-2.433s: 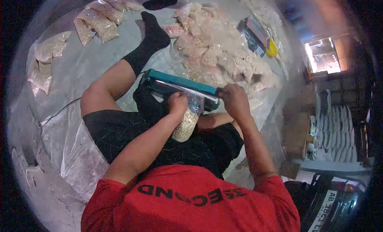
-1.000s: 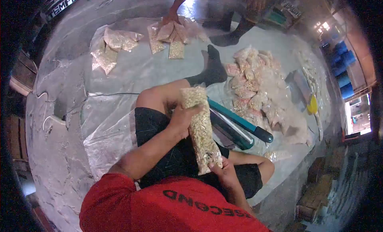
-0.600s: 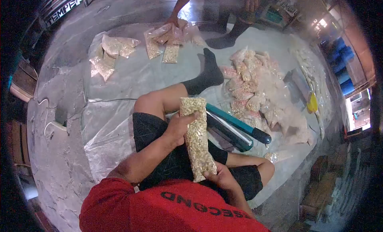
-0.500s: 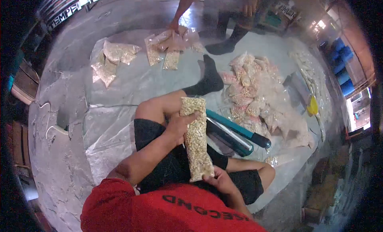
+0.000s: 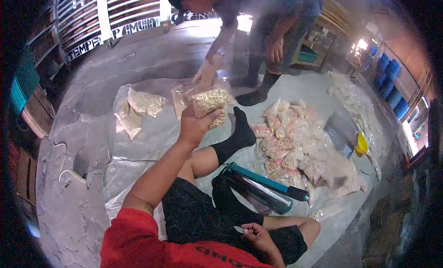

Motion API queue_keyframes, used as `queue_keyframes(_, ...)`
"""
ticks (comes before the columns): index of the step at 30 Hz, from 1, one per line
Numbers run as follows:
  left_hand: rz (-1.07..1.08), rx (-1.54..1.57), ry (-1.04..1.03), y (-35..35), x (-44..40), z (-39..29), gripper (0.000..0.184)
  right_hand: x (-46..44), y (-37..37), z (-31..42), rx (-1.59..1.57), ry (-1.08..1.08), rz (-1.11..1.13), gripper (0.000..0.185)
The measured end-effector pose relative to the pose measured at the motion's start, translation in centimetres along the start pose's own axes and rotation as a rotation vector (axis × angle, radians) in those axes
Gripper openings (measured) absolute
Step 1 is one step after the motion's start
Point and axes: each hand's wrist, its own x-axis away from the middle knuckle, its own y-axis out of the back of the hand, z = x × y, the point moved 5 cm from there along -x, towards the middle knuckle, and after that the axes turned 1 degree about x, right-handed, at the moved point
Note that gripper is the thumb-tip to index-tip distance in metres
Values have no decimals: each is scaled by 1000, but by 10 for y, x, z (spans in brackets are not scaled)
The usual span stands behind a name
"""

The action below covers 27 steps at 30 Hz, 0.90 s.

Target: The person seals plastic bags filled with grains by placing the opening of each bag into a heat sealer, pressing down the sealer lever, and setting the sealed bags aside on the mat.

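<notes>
Right hand (image 5: 257, 236): thumb and fingers together on a small pale scrap (image 5: 238, 229) (too tiny to name).
Teal-edged device (image 5: 268, 181): before the lap (image 5: 196, 203).
Left hand (image 5: 195, 125): clamped round a filled bag (image 5: 208, 103), above the sheet (image 5: 147, 150).
Co-worker (image 5: 281, 16): stooping beyond.

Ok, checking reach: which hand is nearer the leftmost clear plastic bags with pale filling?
Left. The left hand is right of those bags, holding another bag; the right hand is farther, over the black shorts.

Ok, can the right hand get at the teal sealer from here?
Probably yes: the right hand seems to pinch only a small pale scrap, and just the bent right leg lies between it and the teal sealer.
</notes>
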Motion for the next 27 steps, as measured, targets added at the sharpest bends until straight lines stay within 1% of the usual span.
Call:
queue_keyframes(2,17,0,5,-1,8,-9,35,3,3,2,-48,-2,17,31)
queue_keyframes(4,12,93,168,0,11,-6,37,8,10,13,64,-64,-21,32)
queue_keyframes(5,10,92,169,2,11,-3,37,10,11,12,65,-65,-19,32)
queue_keyframes(7,37,224,329,6,6,26,30,9,18,10,-24,-37,-61,32)
queue_keyframes(8,59,211,377,12,-4,47,29,6,21,1,-26,-30,-61,32)
queue_keyframes(9,65,210,364,15,-19,55,29,1,29,-10,46,-4,-118,31)
queue_keyframes(10,-33,152,325,22,-35,58,32,-5,36,-19,117,24,-176,31)
queue_keyframes(11,-80,127,300,30,-57,63,33,-8,41,-32,118,39,-180,31)
queue_keyframes(12,-127,100,275,38,-80,67,35,-8,49,-45,182,71,-268,32)
queue_keyframes(13,-105,-62,205,48,-111,69,36,-9,57,-49,246,101,-357,34)
queue_keyframes(14,-85,-224,134,54,-130,66,36,-1,58,-34,249,108,-361,34)
queue_keyframes(15,-84,-219,125,55,-138,63,36,17,56,-4,329,106,-417,36)
queue_keyframes(16,-154,-450,12,57,-146,54,38,27,56,16,407,106,-473,38)
queue_keyframes(17,-224,-681,-101,59,-152,44,39,28,61,18,406,115,-478,38)
queue_keyframes(18,-154,-746,-170,67,-162,58,41,33,72,24,530,244,-559,37)
queue_keyframes(19,-146,-742,-174,75,-166,80,41,41,83,25,652,365,-640,37)
queue_keyframes(20,-119,-860,-134,81,-168,104,38,43,94,16,650,365,-650,37)
queue_keyframes(21,-93,-978,-92,79,-160,116,36,49,111,9,821,362,-821,34)
queue_keyframes(22,-57,-938,-65,77,-143,131,37,58,125,2,993,347,-986,32)
queue_keyframes(23,-23,-899,-43,74,-121,140,37,65,139,-2,1002,393,-1114,32)
queue_keyframes(24,10,-895,121,84,-104,195,41,72,153,-8,1007,437,-1240,32)
queue_keyframes(25,80,-1050,119,77,-65,205,49,83,198,-36,898,297,-1314,40)
queue_keyframes(26,202,-1118,221,74,-23,226,53,89,232,-61,784,159,-1379,50)
queue_keyframes(27,457,-1191,193,71,16,245,63,101,235,-36,589,46,-1437,46)
